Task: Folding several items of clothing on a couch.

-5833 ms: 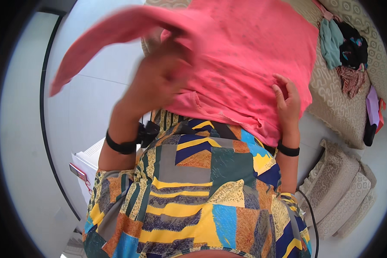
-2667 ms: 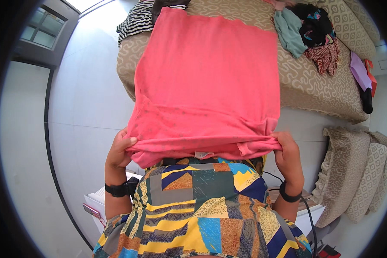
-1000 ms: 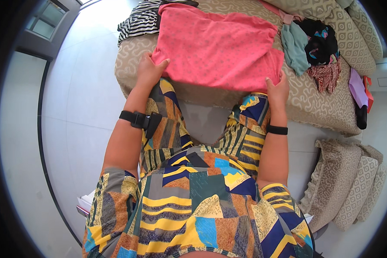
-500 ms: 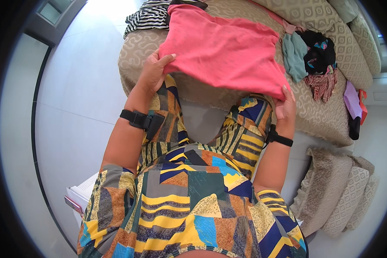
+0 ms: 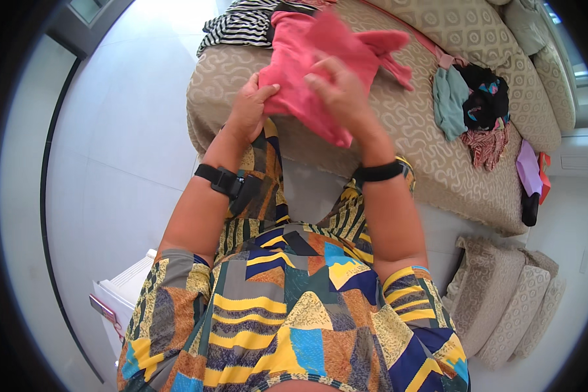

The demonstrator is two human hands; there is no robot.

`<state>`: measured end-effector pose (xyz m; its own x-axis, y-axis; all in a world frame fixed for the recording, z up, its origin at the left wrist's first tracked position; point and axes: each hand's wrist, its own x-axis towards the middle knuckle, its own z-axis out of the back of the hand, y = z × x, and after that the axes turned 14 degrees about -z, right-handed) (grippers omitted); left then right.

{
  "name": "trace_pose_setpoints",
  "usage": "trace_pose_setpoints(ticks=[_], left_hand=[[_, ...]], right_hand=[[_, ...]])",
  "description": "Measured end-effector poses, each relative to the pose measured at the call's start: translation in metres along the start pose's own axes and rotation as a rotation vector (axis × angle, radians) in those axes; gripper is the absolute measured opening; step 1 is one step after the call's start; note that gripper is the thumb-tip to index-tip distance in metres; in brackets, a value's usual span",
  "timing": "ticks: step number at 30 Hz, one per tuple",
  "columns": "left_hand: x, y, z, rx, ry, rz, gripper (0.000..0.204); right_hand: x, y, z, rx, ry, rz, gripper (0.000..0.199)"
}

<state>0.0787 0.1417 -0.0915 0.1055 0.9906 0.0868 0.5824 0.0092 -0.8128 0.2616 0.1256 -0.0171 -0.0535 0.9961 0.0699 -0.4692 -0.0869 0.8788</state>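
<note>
A plain pink garment (image 5: 287,72) is bunched up over the near edge of the couch seat, folded toward the left. At its left edge, my left hand (image 5: 249,108) grips the cloth between thumb and fingers. Over its middle is my right hand (image 5: 343,95), blurred by motion, its curled thumb and fingers on the cloth. Beneath that hand, one corner of the garment hangs down, while narrower ends of it trail to the right on the seat. The folds and my right hand hide part of the cloth.
The patterned beige couch (image 5: 411,144) spreads beyond my knees. Black-and-white striped cloth (image 5: 235,29) lies at its far left, and a pile of clothes (image 5: 480,98) at right. Cushions (image 5: 496,300) sit at lower right. A phone (image 5: 103,308) rests on something white at lower left.
My right hand has swung left and up from the garment's right corner to its middle. The garment, stretched wide before, is now folded over and narrower. My left hand keeps its hold.
</note>
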Motion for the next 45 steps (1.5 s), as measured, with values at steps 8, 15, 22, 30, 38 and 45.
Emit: trace_pose_setpoints(ticks=[8,15,22,30,38,45], left_hand=[[0.001,-0.004,-0.014,0.243,-0.106,0.062,0.062],[0.015,0.010,-0.001,0.447,0.001,0.116,0.063],[0.006,-0.005,-0.005,0.221,-0.006,0.200,0.061],[-0.020,-0.017,-0.007,-0.284,0.063,0.210,0.048],[-0.043,-0.014,0.002,-0.605,-0.008,0.311,0.041],[-0.059,-0.030,0.004,-0.428,-0.018,0.270,0.041]], right_hand=[[-0.028,-0.023,-0.041,-0.124,0.159,0.075,0.041],[-0.046,-0.073,-0.006,-0.336,-0.422,-0.116,0.044],[-0.067,-0.086,0.014,0.228,-0.369,-0.608,0.064],[-0.093,-0.068,-0.014,0.774,-0.256,-0.778,0.068],[-0.092,-0.060,-0.019,1.482,0.113,-0.778,0.046],[-0.097,-0.055,0.004,1.320,0.067,-0.759,0.037]])
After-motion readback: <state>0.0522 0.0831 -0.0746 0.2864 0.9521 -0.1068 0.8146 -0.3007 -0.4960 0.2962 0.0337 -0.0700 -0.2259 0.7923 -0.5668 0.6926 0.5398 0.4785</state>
